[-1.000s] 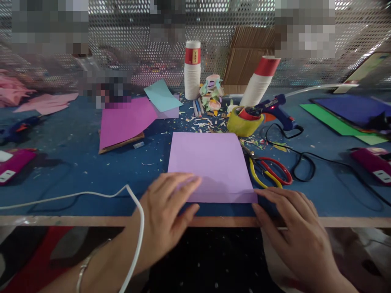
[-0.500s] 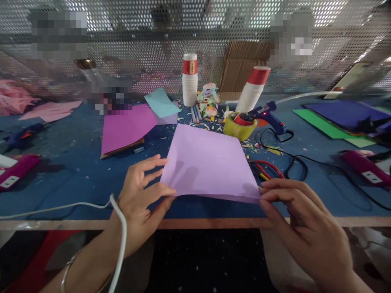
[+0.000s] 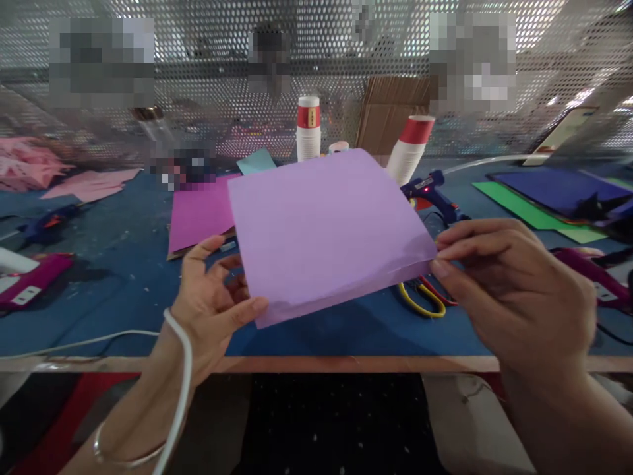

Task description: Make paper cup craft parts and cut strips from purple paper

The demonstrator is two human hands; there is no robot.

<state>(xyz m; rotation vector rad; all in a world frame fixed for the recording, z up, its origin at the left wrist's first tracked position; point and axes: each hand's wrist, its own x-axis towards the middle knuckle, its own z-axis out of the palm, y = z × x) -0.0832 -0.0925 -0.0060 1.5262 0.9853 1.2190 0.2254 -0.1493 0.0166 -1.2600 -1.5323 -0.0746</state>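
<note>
A sheet of light purple paper (image 3: 326,231) is held up above the blue table, tilted with its right side higher. Along its near edge runs a narrow folded strip. My left hand (image 3: 212,297) grips the near left corner, thumb on top and fingers behind the sheet. The near right corner is pinched between the thumb and fingertips of my right hand (image 3: 514,297). Beneath the right part of the paper lie scissors with yellow handles (image 3: 422,303), partly covered by it. A white cord (image 3: 180,369) passes over my left wrist.
Stacked paper cups (image 3: 309,135) and a leaning cup stack (image 3: 410,148) stand behind. A blue glue gun (image 3: 435,191) shows a red light. Magenta paper (image 3: 202,214) lies left, green card (image 3: 519,208) right. Magenta power strips (image 3: 42,280) sit at both sides. A perforated metal screen (image 3: 222,79) closes the back.
Both hands have lifted the purple paper off the table and tilted it, the right hand rising most. The paper now hides the yellow tape area, and the yellow scissor handles show below it.
</note>
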